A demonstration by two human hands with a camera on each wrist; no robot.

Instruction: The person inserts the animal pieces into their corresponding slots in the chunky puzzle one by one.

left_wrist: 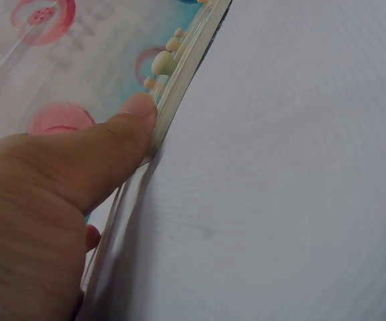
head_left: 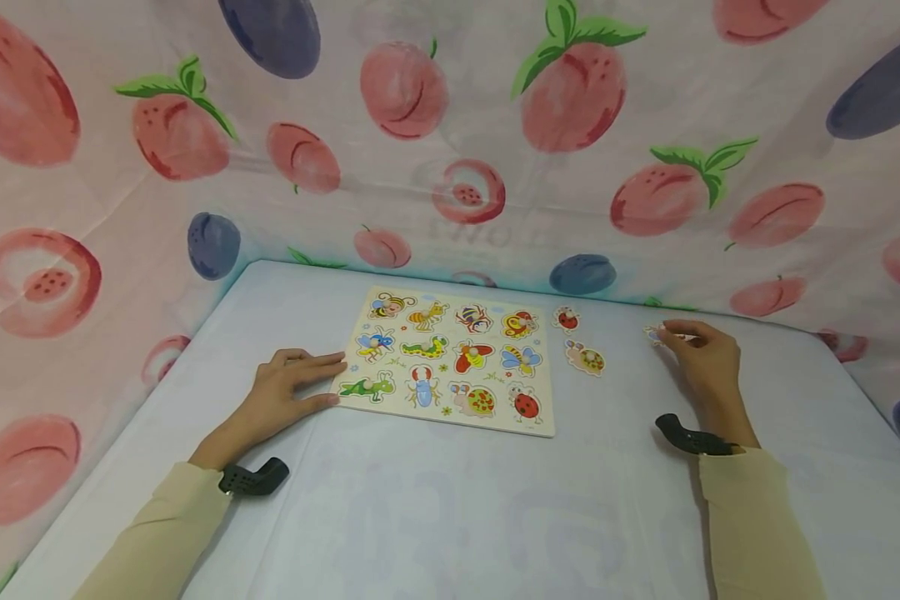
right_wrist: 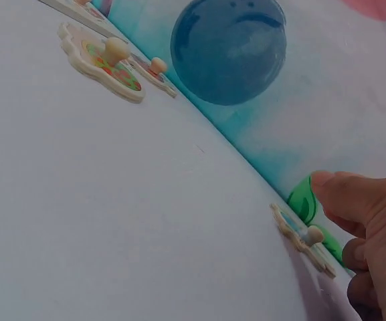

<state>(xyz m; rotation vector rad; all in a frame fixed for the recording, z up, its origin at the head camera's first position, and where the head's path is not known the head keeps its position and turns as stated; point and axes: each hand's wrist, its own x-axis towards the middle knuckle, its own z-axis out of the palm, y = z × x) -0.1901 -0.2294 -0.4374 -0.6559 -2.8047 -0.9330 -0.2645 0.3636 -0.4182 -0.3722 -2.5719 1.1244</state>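
Observation:
A wooden puzzle board [head_left: 397,358] with insect and small-animal pictures lies flat on the table. My left hand [head_left: 281,396] rests at its left side, fingers fairly straight, fingertips on the edge and thumb [left_wrist: 122,134] against the near left corner. My right hand [head_left: 705,358] hovers at the far right, thumb and forefinger close together over a small bluish puzzle piece [head_left: 651,334]. In the right wrist view that piece's round knob [right_wrist: 314,234] stands free below the fingers. Between the board and my right hand lie a ladybug piece [head_left: 567,318] and a snail piece [head_left: 586,358].
A white cloth [head_left: 450,508] covers the table. Behind it and at the sides hangs a fruit-printed curtain [head_left: 420,200], meeting the table's far edge close behind the loose pieces. Each wrist wears a black camera strap [head_left: 255,477].

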